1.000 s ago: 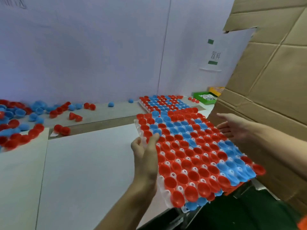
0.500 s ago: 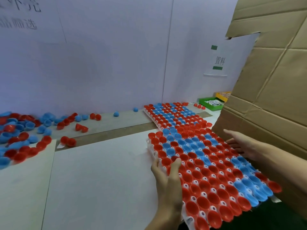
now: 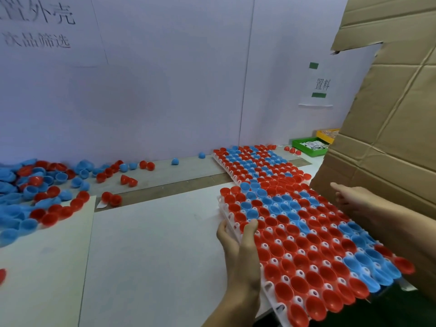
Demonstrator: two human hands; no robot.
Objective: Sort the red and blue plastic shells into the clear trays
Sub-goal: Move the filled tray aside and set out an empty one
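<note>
Fingers point(image 3: 251, 228) lower on filled tray point(image 3: 306, 232)

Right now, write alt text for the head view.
Two hands hold a filled tray of red and blue shells: left hand gripping its near-left edge, right hand at the far side by a cardboard box. Loose shells lie left.

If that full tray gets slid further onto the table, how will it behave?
The tray looks thin and probably flexes; the left hand grips its edge, the right hand steadies the far side. Its shells sit loose and may spill if tilted.
</note>
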